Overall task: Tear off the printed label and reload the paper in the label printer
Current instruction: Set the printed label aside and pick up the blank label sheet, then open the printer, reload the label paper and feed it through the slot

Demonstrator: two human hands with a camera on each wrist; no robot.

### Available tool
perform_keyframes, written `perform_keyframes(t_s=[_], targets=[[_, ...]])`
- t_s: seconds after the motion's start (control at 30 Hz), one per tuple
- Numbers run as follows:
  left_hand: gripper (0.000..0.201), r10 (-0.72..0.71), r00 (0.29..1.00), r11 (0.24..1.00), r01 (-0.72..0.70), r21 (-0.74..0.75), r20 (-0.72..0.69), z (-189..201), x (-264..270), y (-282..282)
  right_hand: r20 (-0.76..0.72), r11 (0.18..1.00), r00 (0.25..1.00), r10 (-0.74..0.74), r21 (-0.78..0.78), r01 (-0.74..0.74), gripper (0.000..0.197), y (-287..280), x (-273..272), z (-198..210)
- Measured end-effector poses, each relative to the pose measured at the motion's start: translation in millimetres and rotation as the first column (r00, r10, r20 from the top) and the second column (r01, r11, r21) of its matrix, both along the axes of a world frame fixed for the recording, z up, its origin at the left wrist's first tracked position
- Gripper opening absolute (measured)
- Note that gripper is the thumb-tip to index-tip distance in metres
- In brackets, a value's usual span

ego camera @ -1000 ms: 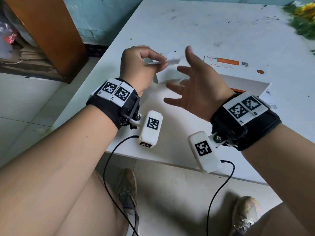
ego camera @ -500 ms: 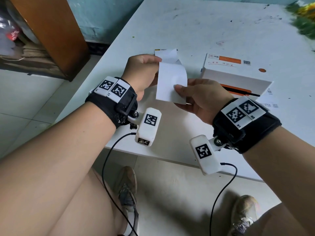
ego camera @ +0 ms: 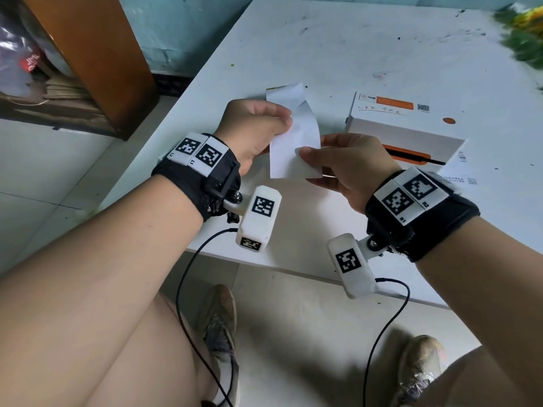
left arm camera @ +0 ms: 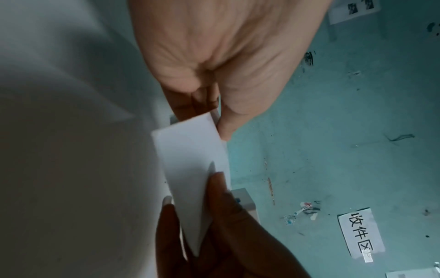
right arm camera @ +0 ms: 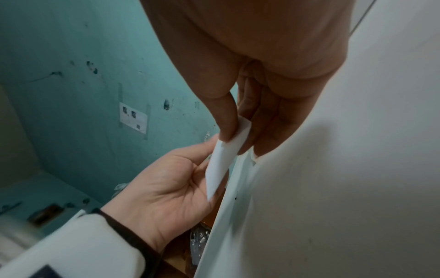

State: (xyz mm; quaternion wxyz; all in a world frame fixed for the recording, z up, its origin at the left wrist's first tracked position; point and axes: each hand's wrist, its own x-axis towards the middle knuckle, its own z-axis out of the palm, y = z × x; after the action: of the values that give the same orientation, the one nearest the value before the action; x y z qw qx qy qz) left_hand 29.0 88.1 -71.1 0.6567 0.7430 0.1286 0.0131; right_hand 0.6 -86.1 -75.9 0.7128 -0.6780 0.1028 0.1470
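A white paper strip (ego camera: 293, 148) hangs in the air over the near part of the white table (ego camera: 323, 48). My left hand (ego camera: 282, 121) pinches its upper left edge between thumb and fingers. My right hand (ego camera: 305, 154) pinches its lower right part. In the left wrist view, the paper strip (left arm camera: 190, 169) runs from my left hand (left arm camera: 216, 122) down to my right hand's fingers (left arm camera: 214, 206). In the right wrist view, my right hand (right arm camera: 231, 135) grips the paper strip (right arm camera: 221, 163), with my left hand (right arm camera: 166, 188) below it. The white and orange label printer (ego camera: 405, 130) sits behind my right hand.
A brown wooden cabinet (ego camera: 97, 54) stands on the floor to the left of the table. Green and yellow material (ego camera: 523, 39) lies at the table's far right corner. Small printed slips (ego camera: 461, 180) lie right of the printer. The table's near edge runs under my wrists.
One second ago my right hand was open beside the paper; it then took hold of the strip. The strip now hangs upright between both hands, hardly moved since half a second ago.
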Motion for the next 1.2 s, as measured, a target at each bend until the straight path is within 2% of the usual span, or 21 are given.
perform_keyframes(t_s=[0.1, 0.17, 0.27, 0.33, 0.37, 0.43, 0.5, 0.53, 0.57, 0.6, 0.67, 0.83, 0.97, 1.1, 1.2], targets=[[0.018, 0.055, 0.998, 0.998, -0.055, 0.005, 0.027, -0.7, 1.1, -3.6, 0.103, 0.975, 0.991, 0.083, -0.215, -0.06, 0.06, -9.5, -2.3, 12.6], [0.015, 0.088, 0.996, 0.996, -0.088, -0.004, 0.026, -2.6, 1.0, -4.4, 0.208, 0.948, 0.975, 0.082, -0.319, -0.012, 0.066, -19.3, -3.8, 21.2], [0.007, 0.065, 0.998, 0.997, -0.065, -0.03, -0.001, -3.6, -3.0, -9.9, 0.357, 0.922, 0.934, 0.023, -0.368, 0.118, 0.046, -38.7, -10.4, 33.9], [0.021, 0.051, 0.999, 0.999, -0.051, -0.016, -0.011, -4.2, -6.5, -12.8, 0.464, 0.894, 0.886, -0.011, -0.392, 0.217, 0.035, -50.4, -14.5, 40.1], [0.022, 0.047, 0.999, 0.999, -0.047, -0.023, -0.007, -3.0, -8.3, -14.3, 0.517, 0.853, 0.856, -0.005, -0.445, 0.273, 0.035, -57.1, -16.9, 44.3], [0.022, 0.008, 1.0, 0.998, -0.007, -0.064, 0.014, 0.7, -12.8, -15.4, 0.576, 0.682, 0.813, 0.083, -0.628, 0.375, 0.045, -69.7, -16.7, 48.0], [0.034, 0.002, 1.0, 0.993, 0.0, -0.121, 0.017, 2.3, -13.9, -15.5, 0.496, 0.466, 0.855, 0.153, -0.799, 0.38, 0.071, -84.5, -10.3, 44.5], [0.042, 0.011, 1.0, 0.991, -0.01, -0.136, 0.005, 2.1, -14.7, -17.3, 0.416, 0.411, 0.899, 0.139, -0.85, 0.33, 0.088, -92.5, -9.3, 41.5], [0.048, 0.03, 1.0, 0.99, -0.031, -0.138, -0.004, 1.8, -13.9, -17.1, 0.351, 0.426, 0.929, 0.117, -0.863, 0.272, 0.102, -98.2, -5.4, 39.1], [0.05, 0.042, 0.999, 0.99, -0.043, -0.133, -0.008, 1.4, -13.4, -18.4, 0.31, 0.488, 0.946, 0.095, -0.843, 0.227, 0.109, -104.1, -1.6, 37.0], [0.045, 0.055, 0.998, 0.992, -0.057, -0.116, -0.018, -0.2, -12.4, -20.9, 0.289, 0.593, 0.954, 0.073, -0.782, 0.192, 0.113, -113.3, 8.0, 32.9], [0.035, 0.07, 0.995, 0.993, -0.076, -0.087, -0.073, -4.1, -5.4, -27.9, 0.296, 0.539, 0.952, 0.083, -0.816, 0.206, 0.108, -125.2, 22.3, 33.2], [0.031, 0.068, 0.994, 0.991, -0.077, -0.111, -0.082, -6.9, 2.6, -29.1, 0.291, 0.548, 0.948, 0.125, -0.817, 0.179, 0.103, -129.6, 20.0, 38.7], [0.012, 0.078, 0.993, 0.988, -0.09, -0.129, -0.093, -5.1, 9.1, -28.2, 0.252, 0.567, 0.949, 0.187, -0.817, 0.105, 0.104, -123.8, 9.0, 42.8], [0.02, 0.089, 0.992, 0.987, -0.1, -0.125, -0.092, -4.8, 12.5, -25.6, 0.226, 0.549, 0.938, 0.262, -0.835, 0.047, 0.101, -113.6, -2.3, 44.3]])
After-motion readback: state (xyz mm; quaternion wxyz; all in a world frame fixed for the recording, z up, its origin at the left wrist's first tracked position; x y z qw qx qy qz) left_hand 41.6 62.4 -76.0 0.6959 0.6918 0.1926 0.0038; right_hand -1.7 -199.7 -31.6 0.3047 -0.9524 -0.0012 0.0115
